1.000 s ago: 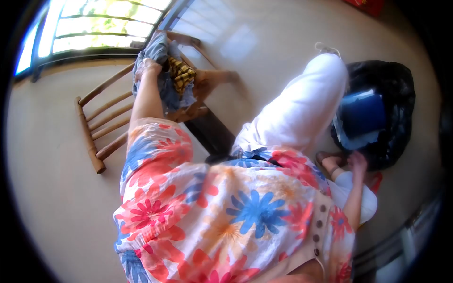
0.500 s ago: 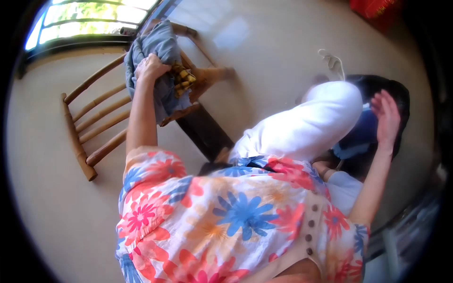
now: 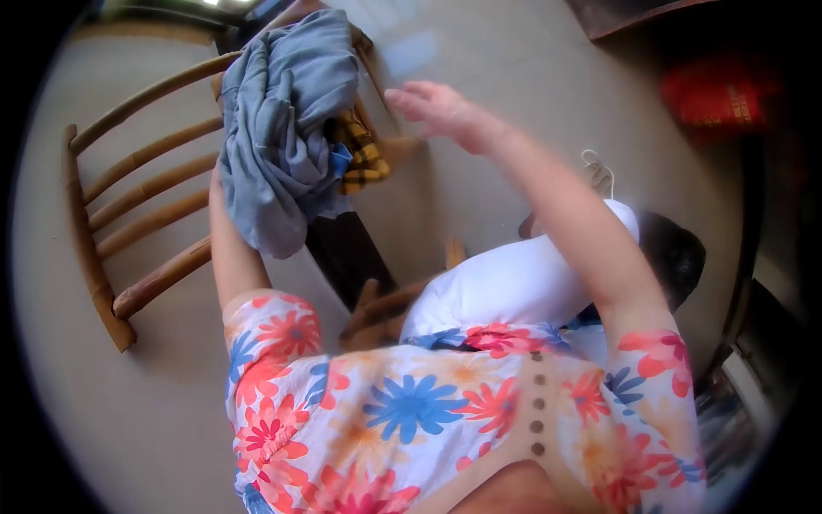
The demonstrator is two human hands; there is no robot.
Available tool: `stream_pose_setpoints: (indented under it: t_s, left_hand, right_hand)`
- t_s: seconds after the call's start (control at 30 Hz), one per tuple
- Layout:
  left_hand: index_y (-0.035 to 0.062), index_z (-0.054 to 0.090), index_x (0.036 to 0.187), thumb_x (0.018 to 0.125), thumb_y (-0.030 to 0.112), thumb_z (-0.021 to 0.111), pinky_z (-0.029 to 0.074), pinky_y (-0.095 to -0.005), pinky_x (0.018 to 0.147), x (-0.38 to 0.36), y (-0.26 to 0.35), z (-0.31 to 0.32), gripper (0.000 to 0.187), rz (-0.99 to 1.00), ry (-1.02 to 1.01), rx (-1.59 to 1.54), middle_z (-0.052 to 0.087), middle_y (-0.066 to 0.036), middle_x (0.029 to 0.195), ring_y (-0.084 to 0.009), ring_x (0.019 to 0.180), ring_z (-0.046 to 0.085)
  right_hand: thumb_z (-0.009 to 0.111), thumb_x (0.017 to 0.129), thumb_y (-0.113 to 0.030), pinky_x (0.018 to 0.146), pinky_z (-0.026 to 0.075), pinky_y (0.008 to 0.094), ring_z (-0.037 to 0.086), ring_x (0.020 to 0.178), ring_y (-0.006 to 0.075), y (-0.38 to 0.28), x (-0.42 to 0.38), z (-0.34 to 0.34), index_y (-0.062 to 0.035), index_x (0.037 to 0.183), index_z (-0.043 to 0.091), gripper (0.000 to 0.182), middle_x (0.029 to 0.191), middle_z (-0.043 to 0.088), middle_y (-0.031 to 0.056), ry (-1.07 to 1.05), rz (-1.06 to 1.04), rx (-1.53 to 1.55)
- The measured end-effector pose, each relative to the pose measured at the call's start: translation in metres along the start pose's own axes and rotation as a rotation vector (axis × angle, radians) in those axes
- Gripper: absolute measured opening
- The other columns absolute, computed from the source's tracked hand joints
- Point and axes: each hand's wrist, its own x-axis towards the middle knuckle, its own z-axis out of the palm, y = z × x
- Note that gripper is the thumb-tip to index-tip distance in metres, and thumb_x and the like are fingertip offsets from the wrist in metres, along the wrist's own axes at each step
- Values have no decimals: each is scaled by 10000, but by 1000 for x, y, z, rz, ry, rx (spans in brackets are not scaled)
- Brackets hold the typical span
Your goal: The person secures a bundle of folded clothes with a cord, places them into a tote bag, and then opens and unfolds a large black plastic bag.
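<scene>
A bundle of grey-blue cloth (image 3: 287,120) is at the upper left, in front of the wooden chair. Yellow-and-black checked fabric (image 3: 361,154) shows at its right side, with a bit of bright blue beside it. My left forearm (image 3: 235,248) reaches up behind the bundle, and the cloth hides my left hand and its fingers. To the right of the bundle, my right hand (image 3: 437,111) is raised with its fingers apart and nothing in it, not touching the cloth.
The chair's slatted part (image 3: 158,184) extends left of the bundle. Below my right forearm are my white-clad leg (image 3: 505,274) and a black item (image 3: 672,253). A thin pale cord (image 3: 599,171) lies beyond the leg. Something red (image 3: 715,98) is at the upper right.
My right hand has moved from beside the black item at the right, up and left towards the bundle. My left hand, earlier gripping the cloth on top, is now hidden behind it.
</scene>
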Motion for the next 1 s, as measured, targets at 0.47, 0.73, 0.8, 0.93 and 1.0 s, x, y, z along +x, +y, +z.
stream_pose_setpoints:
  t_s: [0.47, 0.73, 0.8, 0.93, 1.0]
  left_hand:
    - [-11, 394, 1221, 719, 314, 690, 381, -314, 879, -48, -16, 103, 667, 219, -248, 205, 497, -111, 1159, -209, 1047, 471]
    - [-56, 435, 1158, 806, 191, 585, 475, -298, 724, -86, 2, 166, 455, -1, -297, 166, 530, -137, 1084, -214, 899, 550]
    - [-56, 435, 1159, 801, 195, 591, 469, -299, 735, -96, -5, 191, 464, -4, -354, 208, 531, -135, 1081, -211, 903, 547]
    - [-56, 434, 1160, 790, 203, 604, 457, -299, 757, -99, -42, 239, 483, -17, -453, 317, 534, -130, 1077, -206, 912, 543]
    - [-56, 434, 1161, 784, 207, 610, 451, -299, 768, -95, -62, 257, 492, -17, -489, 365, 535, -127, 1074, -204, 916, 540]
  right_hand:
    - [657, 717, -440, 987, 314, 370, 377, 1177, 216, 57, -4, 1, -66, 1284, 309, 763, 1281, 395, 91, -198, 283, 786]
    - [688, 733, -273, 896, 397, 318, 497, 1022, 169, 65, -68, -1, -64, 1185, 454, 550, 1124, 533, 48, -99, 239, 824]
    - [732, 683, -272, 890, 404, 305, 487, 1045, 163, 65, -85, -11, -59, 1200, 442, 629, 1159, 520, 49, -183, 53, 890]
    - [745, 670, -246, 897, 405, 294, 504, 1029, 169, 47, -137, -35, -37, 1208, 431, 657, 1150, 526, 72, -122, -268, 918]
    - [739, 677, -229, 892, 410, 290, 512, 1022, 175, 37, -161, -47, -31, 1199, 439, 634, 1139, 533, 79, -20, -429, 869]
